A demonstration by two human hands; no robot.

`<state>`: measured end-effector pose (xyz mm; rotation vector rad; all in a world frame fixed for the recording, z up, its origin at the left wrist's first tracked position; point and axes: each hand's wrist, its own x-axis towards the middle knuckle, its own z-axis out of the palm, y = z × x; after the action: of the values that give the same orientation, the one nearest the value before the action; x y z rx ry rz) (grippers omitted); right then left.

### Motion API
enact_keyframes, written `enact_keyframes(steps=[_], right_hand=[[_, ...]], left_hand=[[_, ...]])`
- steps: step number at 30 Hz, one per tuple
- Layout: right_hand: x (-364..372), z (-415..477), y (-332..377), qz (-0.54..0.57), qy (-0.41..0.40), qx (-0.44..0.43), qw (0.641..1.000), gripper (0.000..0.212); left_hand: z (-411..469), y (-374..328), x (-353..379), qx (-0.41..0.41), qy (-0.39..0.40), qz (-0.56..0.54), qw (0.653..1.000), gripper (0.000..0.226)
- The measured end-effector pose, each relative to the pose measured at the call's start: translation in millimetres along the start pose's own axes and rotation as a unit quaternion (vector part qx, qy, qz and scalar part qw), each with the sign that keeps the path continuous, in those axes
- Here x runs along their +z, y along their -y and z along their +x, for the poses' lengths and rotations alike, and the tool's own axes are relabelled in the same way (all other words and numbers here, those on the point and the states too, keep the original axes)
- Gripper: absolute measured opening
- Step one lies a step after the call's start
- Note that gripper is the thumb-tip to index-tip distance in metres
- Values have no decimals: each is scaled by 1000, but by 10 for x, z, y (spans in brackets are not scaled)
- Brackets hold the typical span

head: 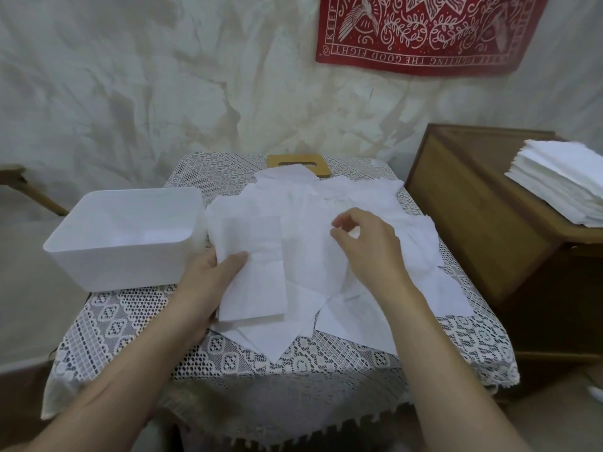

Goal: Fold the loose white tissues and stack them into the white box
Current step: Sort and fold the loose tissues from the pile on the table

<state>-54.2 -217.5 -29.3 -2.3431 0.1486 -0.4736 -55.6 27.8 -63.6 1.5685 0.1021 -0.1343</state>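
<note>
Several loose white tissues (pixel 365 197) lie spread in an overlapping heap across the small table. A folded white tissue (pixel 257 275) sits at the heap's left side; my left hand (pixel 208 282) holds its left edge, thumb on top. My right hand (pixel 365 243) hovers over the middle of the heap with fingers curled and fingertips pinched together close to a tissue; whether it grips one is unclear. The white box (pixel 98 269) stands at the table's left edge, just left of my left hand, and looks empty.
A lace cloth (pixel 293 363) covers the table. A wooden lid with a slot (pixel 298 163) lies at the far edge, partly under tissues. To the right stands a wooden cabinet (pixel 473 216) with a stack of white tissues (pixel 561 177) on top. A red banner (pixel 424 31) hangs on the wall.
</note>
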Motion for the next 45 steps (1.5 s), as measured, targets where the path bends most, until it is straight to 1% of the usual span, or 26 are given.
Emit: enact_keyframes(steps=[2,6,8,10,12,15,18,21,23,25,27,29,36,38,41,45], right_hand=[[95,71,36,-11,21,-31,999,16],[312,216,26,-36,56,-51,996,31],[392,286,14,-34,75,-43,996,41],[433,339,7,-31,105,-15,994,51],[436,374,-5,-1,118,13,993,54],[396,383,-21,90,110,43,989,49],[295,350,-4,167,84,64,980,40],[119,232,6,279,68,82,954,32],[-10,115,-36,316,68,88,942,28],[-104,3,-127,307,68,91,945,24],[-166,-78,-260,248,67,85,963,23],[-219,-132,-383,181,81,81,977,22],[-322,-190,-557,146,142,73,976,14],[-343,-192,-523,157,139,67,975,13],[-394,-189,-402,202,102,44,973,12],[-444,-200,-241,309,53,42,949,13]], left_hand=[[5,14,-1,1,-1,1,1000,19],[15,14,-2,1,-1,-14,1000,17],[23,6,-11,-3,4,-23,1000,18],[22,3,-21,-6,11,-31,999,18],[12,-5,-29,-5,20,-37,999,18],[-3,-15,-39,-3,31,-42,999,20],[-7,-17,-38,-7,28,-43,999,22],[-9,-23,-16,-8,19,-51,998,21],[-28,-38,12,-5,22,-55,998,21],[-43,-49,38,-1,23,-57,998,20],[-50,-55,54,1,20,-58,998,21],[-51,-64,69,4,20,-59,998,23],[-61,-60,135,20,29,-47,998,19],[-62,-51,151,18,29,-43,999,18],[-65,-52,155,20,26,-44,998,16],[-70,-61,142,25,28,-54,998,18]])
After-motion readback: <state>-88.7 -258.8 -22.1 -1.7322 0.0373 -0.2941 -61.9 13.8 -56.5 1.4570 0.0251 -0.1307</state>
